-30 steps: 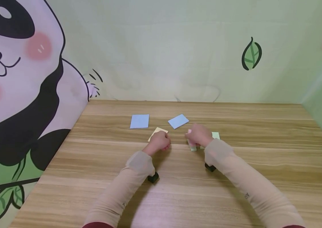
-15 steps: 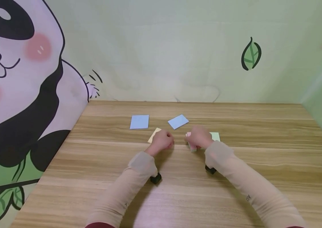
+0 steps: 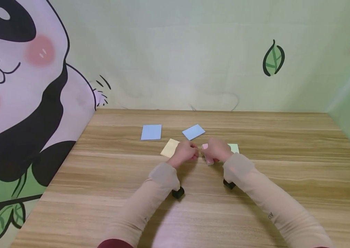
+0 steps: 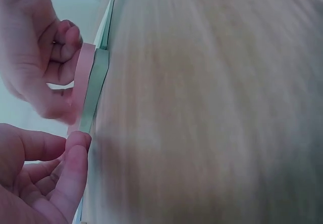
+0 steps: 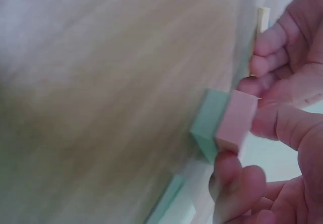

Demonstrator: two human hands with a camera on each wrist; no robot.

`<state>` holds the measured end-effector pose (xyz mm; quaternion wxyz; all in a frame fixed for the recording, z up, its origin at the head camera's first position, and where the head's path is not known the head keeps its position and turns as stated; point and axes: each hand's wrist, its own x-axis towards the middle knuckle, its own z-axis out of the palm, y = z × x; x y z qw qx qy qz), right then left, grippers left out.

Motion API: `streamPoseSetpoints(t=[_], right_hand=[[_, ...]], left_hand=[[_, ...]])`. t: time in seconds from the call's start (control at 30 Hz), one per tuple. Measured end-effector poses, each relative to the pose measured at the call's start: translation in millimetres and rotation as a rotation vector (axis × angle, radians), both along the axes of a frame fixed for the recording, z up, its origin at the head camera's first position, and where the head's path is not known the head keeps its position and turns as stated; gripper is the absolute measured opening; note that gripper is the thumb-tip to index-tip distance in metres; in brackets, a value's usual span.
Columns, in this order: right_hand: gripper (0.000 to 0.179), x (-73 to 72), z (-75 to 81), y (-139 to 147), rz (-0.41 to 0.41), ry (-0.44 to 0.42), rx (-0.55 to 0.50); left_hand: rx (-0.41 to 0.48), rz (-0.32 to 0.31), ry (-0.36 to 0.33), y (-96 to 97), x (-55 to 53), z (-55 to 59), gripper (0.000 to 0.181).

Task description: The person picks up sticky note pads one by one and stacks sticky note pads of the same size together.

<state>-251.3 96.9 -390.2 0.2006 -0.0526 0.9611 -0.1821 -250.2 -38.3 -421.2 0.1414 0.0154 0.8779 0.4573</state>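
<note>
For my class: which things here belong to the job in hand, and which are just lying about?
In the job:
right hand, pinching the pink pad
green pad, directly beneath the pink one
left hand, close by

Apparently just lying about:
yellow pad
separate green pad
straight-set blue pad
angled blue pad

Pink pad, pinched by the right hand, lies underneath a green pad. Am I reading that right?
Not quite: the right wrist view shows the pink pad on top of the green pad, not underneath. The right hand does pinch the pink one.
</note>
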Motion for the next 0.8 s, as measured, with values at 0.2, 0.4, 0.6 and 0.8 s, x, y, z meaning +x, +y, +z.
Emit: streamPoseSetpoints(t=[0.2,0.4,0.6,0.8], right_hand=[[0.037,-3.5,6.5,5,0.023,0.041,-0.012],[0.029,-6.7,6.6,7,-0.039,0.036,-0.053],[0.029,-9.2,-2.4,10,-0.045,0.065,-0.126],[0.029,-11.5,-10.9,11,-0.037,0.089,-0.168]], left_hand=[[0.044,0.002,-0.009,4.5,1.2,-2.7,0.017],[0.106,-0.01,-0.008,8.5,2.2,-3.3,0.019],[0.081,-0.023,0.017,10.7,0.4,-5.7,0.019],[0.018,-0.032,0.044,11.9,-1.2,-6.2,0.019]])
